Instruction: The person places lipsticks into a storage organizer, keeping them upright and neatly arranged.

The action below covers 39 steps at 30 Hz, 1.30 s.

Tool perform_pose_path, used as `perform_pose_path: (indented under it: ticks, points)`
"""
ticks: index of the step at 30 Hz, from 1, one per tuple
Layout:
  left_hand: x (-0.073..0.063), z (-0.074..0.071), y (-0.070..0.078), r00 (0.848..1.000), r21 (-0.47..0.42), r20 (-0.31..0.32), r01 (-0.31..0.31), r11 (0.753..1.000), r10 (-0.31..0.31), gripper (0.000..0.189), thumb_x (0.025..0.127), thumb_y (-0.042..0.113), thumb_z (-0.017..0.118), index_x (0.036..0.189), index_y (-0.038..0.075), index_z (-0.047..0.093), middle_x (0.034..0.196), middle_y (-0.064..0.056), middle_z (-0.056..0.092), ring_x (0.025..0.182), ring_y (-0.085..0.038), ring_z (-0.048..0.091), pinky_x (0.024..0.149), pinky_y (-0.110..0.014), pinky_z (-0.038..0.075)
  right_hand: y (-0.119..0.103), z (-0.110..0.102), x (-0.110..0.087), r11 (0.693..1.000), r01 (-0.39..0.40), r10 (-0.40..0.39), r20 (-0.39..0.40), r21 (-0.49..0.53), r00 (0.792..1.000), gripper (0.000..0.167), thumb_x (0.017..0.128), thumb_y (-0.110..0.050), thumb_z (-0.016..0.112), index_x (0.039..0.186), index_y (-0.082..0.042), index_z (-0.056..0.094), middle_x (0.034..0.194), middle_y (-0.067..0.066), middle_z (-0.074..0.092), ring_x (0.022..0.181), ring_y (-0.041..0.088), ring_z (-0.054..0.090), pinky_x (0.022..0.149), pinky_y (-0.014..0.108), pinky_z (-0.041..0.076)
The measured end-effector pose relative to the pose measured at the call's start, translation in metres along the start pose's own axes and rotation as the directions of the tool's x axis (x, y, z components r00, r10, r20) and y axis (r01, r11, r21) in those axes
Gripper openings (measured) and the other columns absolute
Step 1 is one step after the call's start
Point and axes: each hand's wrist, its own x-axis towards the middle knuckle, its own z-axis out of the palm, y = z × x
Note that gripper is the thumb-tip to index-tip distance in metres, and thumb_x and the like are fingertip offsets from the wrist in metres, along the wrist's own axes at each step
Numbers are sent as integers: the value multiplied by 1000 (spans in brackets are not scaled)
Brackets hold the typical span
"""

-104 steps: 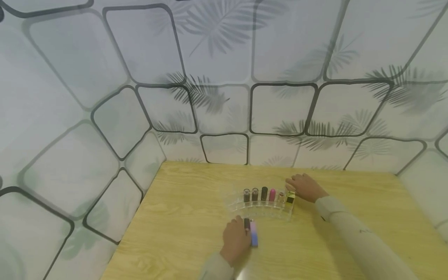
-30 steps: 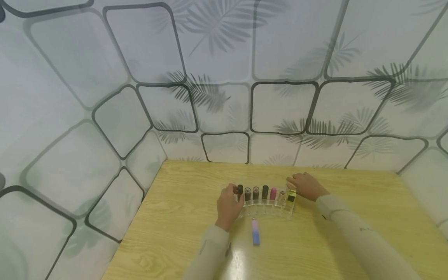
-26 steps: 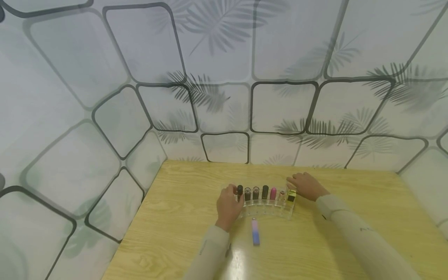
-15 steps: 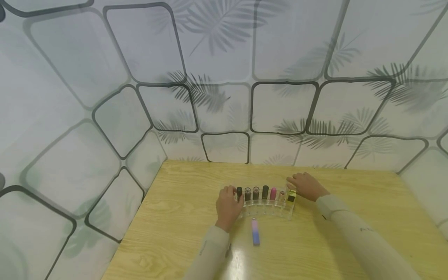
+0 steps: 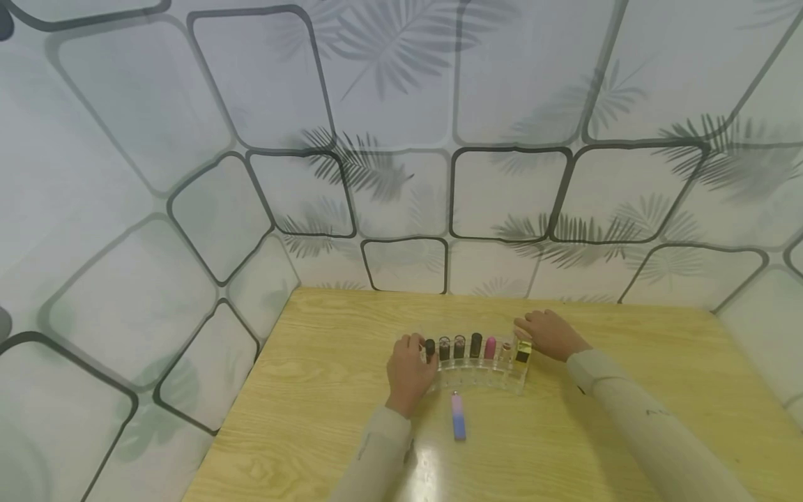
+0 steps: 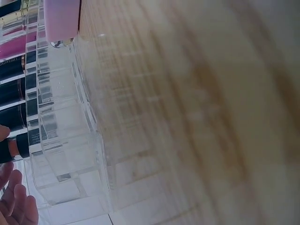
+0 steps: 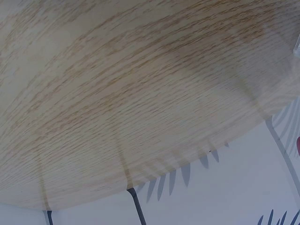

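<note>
A clear acrylic lipstick stand (image 5: pixel 479 378) with curved tiers sits on the table, its back row holding several lipsticks. At its left end my left hand (image 5: pixel 409 371) pinches a black lipstick (image 5: pixel 429 346), which stands in the stand. The left wrist view shows that lipstick (image 6: pixel 18 147) between the thumb and the fingers (image 6: pixel 19 199). My right hand (image 5: pixel 548 334) grips the stand's far right end, beside a gold-and-black lipstick (image 5: pixel 523 351); its thumb is mostly hidden. The right wrist view does not show the hand.
A pink-to-blue tube (image 5: pixel 459 417) lies on the wooden table (image 5: pixel 326 390) in front of the stand. Black lipsticks and a pink lipstick (image 5: pixel 490 348) fill the row between my hands. A patterned wall (image 5: pixel 401 202) rises behind the table.
My left hand took the black lipstick from beside the pink-to-blue tube up to the stand's left end. Over the last second the lipstick sank lower there. My right hand stayed put.
</note>
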Motion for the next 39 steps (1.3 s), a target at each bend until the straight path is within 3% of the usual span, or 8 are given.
perform_pose_path:
  ticks: [4, 8, 14, 19, 24, 27, 32, 39]
  points:
    - [-1, 1, -1, 1000, -12, 17, 8, 1000, -8, 32, 68, 24, 79, 87, 10, 58, 75, -1, 59, 63, -12, 52, 47, -15, 37, 1, 3, -1, 1000, 22, -22, -54, 16, 998, 20, 78, -14, 69, 94, -7, 59, 73, 7, 58, 60, 20, 55, 55, 36, 47]
    - [-7, 0, 1, 997, -24, 54, 65, 998, -63, 39, 70, 28, 76, 97, 9, 56, 81, -3, 59, 70, -14, 54, 54, -19, 42, 3, 6, -3, 999, 45, -43, -105, 23, 994, 12, 90, -20, 58, 94, -9, 56, 72, 6, 56, 59, 19, 53, 53, 34, 44]
    - [-25, -10, 17, 976, -59, 147, 168, 984, -158, 35, 75, 24, 71, 102, 8, 55, 87, -3, 57, 76, -15, 51, 61, -24, 43, 1, 6, -3, 1000, 15, -15, -26, 7, 1000, 22, 78, -14, 70, 95, -8, 58, 74, 7, 58, 61, 20, 55, 55, 35, 47]
    - [-42, -14, 37, 975, -14, 211, 77, 997, -72, 28, 74, 27, 70, 92, 10, 57, 82, -1, 56, 68, -12, 48, 56, -19, 39, 0, 3, -3, 1000, -13, 14, 56, -20, 998, 24, 77, -14, 72, 96, -9, 58, 76, 6, 59, 64, 19, 56, 58, 35, 47]
    - [-51, -11, 50, 965, 89, 264, -15, 996, -9, 30, 74, 32, 69, 92, 11, 58, 80, -1, 59, 65, -12, 50, 52, -18, 37, -1, -2, 0, 1000, -28, 27, 58, 14, 998, 17, 82, -16, 67, 95, -9, 59, 76, 6, 59, 64, 20, 56, 58, 36, 47]
    - [-52, -11, 55, 941, 113, 337, -7, 994, -32, 36, 76, 33, 67, 99, 7, 58, 83, -6, 61, 67, -15, 51, 53, -22, 40, -2, -3, 1, 1000, -24, 23, 52, 11, 998, 18, 82, -17, 67, 95, -8, 59, 76, 6, 59, 64, 20, 56, 58, 36, 48]
    - [-54, -10, 60, 876, 148, 473, 26, 989, -94, 44, 78, 35, 67, 105, 4, 53, 82, -8, 59, 66, -18, 51, 52, -26, 41, -2, -4, 1, 1000, -28, 28, 46, 10, 999, 18, 82, -17, 67, 94, -8, 58, 75, 6, 59, 62, 20, 56, 58, 36, 47]
    - [-54, -12, 63, 817, 111, 556, 106, 988, -150, 37, 77, 26, 68, 101, 3, 54, 76, -9, 56, 63, -19, 50, 52, -29, 41, -2, -5, 1, 999, -29, 28, 42, 21, 999, 17, 82, -17, 67, 94, -9, 58, 74, 6, 58, 62, 20, 55, 57, 36, 47]
